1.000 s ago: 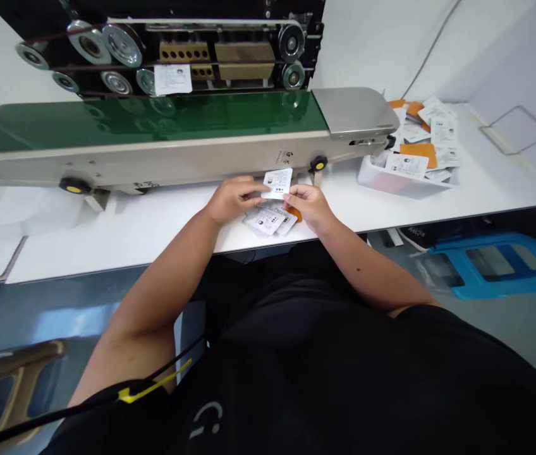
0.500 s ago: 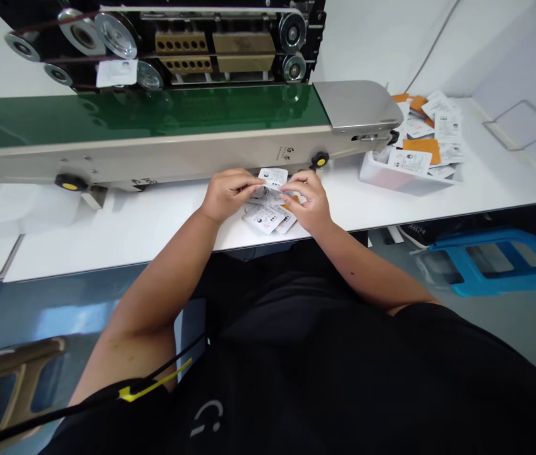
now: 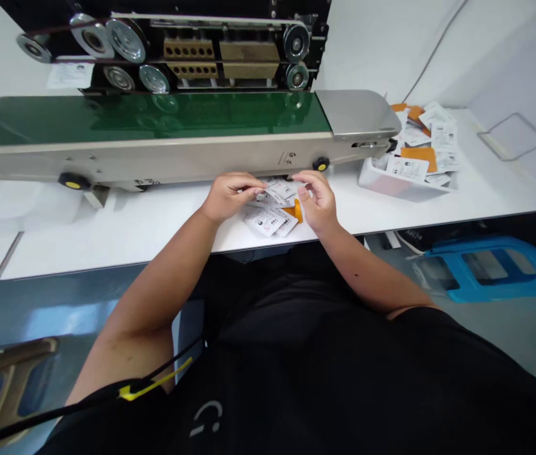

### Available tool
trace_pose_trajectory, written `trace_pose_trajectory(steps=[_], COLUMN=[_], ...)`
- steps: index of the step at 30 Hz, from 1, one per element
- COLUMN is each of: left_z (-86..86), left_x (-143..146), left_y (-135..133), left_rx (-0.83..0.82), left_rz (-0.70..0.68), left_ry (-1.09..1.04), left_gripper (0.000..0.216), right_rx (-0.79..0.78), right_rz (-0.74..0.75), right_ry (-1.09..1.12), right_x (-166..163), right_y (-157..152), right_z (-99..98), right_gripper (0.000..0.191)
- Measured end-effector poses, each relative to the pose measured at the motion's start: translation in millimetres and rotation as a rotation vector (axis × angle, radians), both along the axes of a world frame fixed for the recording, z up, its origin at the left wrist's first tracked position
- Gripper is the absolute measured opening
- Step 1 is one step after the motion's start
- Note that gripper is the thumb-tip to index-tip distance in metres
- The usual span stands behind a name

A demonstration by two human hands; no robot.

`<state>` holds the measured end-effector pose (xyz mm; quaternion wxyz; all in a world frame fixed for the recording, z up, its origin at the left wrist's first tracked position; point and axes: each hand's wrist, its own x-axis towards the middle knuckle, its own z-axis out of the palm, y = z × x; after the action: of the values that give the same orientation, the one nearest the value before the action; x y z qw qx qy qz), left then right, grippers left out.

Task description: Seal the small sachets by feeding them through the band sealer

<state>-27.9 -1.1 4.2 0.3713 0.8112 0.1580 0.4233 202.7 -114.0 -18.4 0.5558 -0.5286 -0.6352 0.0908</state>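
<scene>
My left hand [image 3: 230, 198] and my right hand [image 3: 318, 201] hover low over a small heap of white printed sachets [image 3: 265, 221] on the white table [image 3: 107, 234]. Between my fingertips, a white sachet [image 3: 280, 189] is pinched from both sides, its edges partly hidden by my fingers. An orange sachet [image 3: 296, 210] lies half covered under my right hand. Directly behind my hands runs the long side of a band sealer [image 3: 154, 158], with its green conveyor belt [image 3: 140, 117]. A white sachet [image 3: 69, 76] rests against the sealer's black roller section, at the far left.
A white plastic tub [image 3: 382, 180] overflowing with white and orange sachets stands at the right end of the sealer. Black-and-yellow knobs [image 3: 320, 165] project from the sealer's side. Below the table edge are a blue stool [image 3: 500, 268], a shoe [image 3: 414, 240] and a tan chair arm [image 3: 7, 373].
The sachet at the sealer's rollers has travelled left. My hands have moved apart slightly, and the held sachet has dropped from upright to nearly flat, closer to the heap.
</scene>
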Motion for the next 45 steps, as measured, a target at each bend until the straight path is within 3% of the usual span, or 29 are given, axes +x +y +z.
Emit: trace_pose_trajectory(steps=[5,9,13,17,21,28,34,37,40,45], left_z=[2.7,1.1,-0.8,1.8,6.3,10.9,9.8,9.5,10.0,9.9], left_x=[-1,-1,0,1,1,0,-1,-2,-3,-5], left_y=[-3,-2,0,-2,-6,-9,-8,-6,-5,-2], left_rx=[-0.255,-0.363,-0.456,-0.468,-0.452,-0.515,-0.572,-0.582,-0.576,-0.563], left_rz=[-0.214,-0.286,-0.313,-0.329,-0.309,-0.3,-0.356,-0.364,-0.367,-0.337], left_ry=[-0.04,-0.061,-0.109,-0.023,0.086,-0.024,-0.074,-0.08,-0.034,0.015], left_gripper=[0.041,0.044,0.057,0.049,0.047,0.045,0.042,0.04,0.041,0.041], right_rx=[-0.246,-0.485,-0.462,-0.378,-0.342,-0.209,-0.101,-0.034,-0.014,-0.239], right_rz=[0.302,0.512,0.386,0.211,0.131,0.12,0.094,0.017,-0.168,-0.318], right_ry=[-0.053,0.163,0.408,0.43,0.245,-0.416,-0.628,-0.483,-0.137,0.466], right_x=[9,-6,-22,-25,-23,-19,-6,17,48,80], right_y=[11,11,11,12,9,6,11,32,71,130], right_z=[32.4,45.3,35.3,20.1,15.3,23.4,53.5,83.4,115.9,150.7], right_gripper=[0.05,0.051,0.039,0.031,0.04,0.08,0.044,0.032,0.033,0.013])
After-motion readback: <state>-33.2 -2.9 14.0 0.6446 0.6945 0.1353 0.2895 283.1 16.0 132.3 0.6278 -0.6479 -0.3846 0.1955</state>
